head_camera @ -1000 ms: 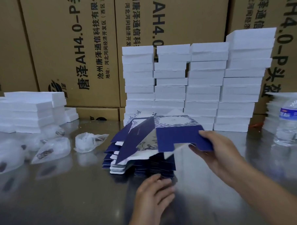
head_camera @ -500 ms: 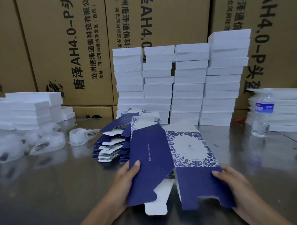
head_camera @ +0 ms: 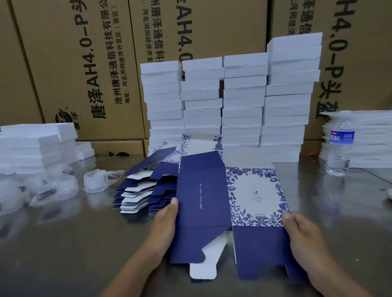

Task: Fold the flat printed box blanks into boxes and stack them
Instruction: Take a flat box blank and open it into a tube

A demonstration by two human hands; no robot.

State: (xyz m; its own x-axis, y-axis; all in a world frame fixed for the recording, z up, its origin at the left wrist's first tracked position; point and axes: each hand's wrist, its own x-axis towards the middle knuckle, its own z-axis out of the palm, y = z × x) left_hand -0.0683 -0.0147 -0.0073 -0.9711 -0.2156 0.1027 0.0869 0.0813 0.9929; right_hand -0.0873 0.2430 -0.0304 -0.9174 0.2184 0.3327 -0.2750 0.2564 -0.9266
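Note:
I hold one blue and white printed box blank (head_camera: pixel 226 205) in front of me, partly opened into a sleeve, its flaps hanging toward me. My left hand (head_camera: pixel 164 226) grips its dark blue left panel, thumb on top. My right hand (head_camera: pixel 304 235) grips the right edge beside the white floral panel. Behind the blank lies a fanned pile of flat blanks (head_camera: pixel 143 191) on the steel table (head_camera: pixel 60 255). Farther back stand several tall stacks of white boxes (head_camera: pixel 233 106).
Brown shipping cartons (head_camera: pixel 85 63) wall off the back. Lower white stacks (head_camera: pixel 31 146) and clear plastic bags (head_camera: pixel 99 179) lie at the left. A water bottle (head_camera: pixel 339 144) stands at the right before more white stacks (head_camera: pixel 374 138).
The right hand lifted a blank off the pile and brought it toward me. The left hand rose from the table and took its left panel. The blank has opened a little wider.

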